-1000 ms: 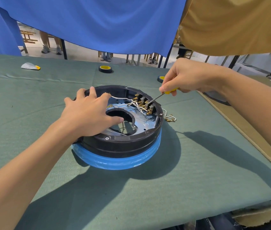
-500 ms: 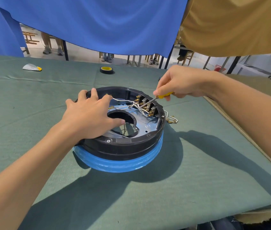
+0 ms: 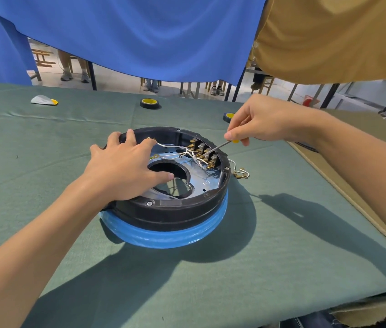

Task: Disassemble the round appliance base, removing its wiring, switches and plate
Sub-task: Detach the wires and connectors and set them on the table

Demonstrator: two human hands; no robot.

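Two hands were at the round base (image 3: 175, 214) — left hand (image 3: 125, 171) lay spread flat on it, right hand (image 3: 260, 121) pinched a screwdriver (image 3: 220, 146) at the switches (image 3: 205, 153).

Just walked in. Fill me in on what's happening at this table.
A person is taking apart a round appliance base on the green cloth. Their left hand rests flat on it. Their right hand pinches a screwdriver, tip at the switches inside the rim. White wires run to the switches; a few wire pieces lie outside on the cloth.
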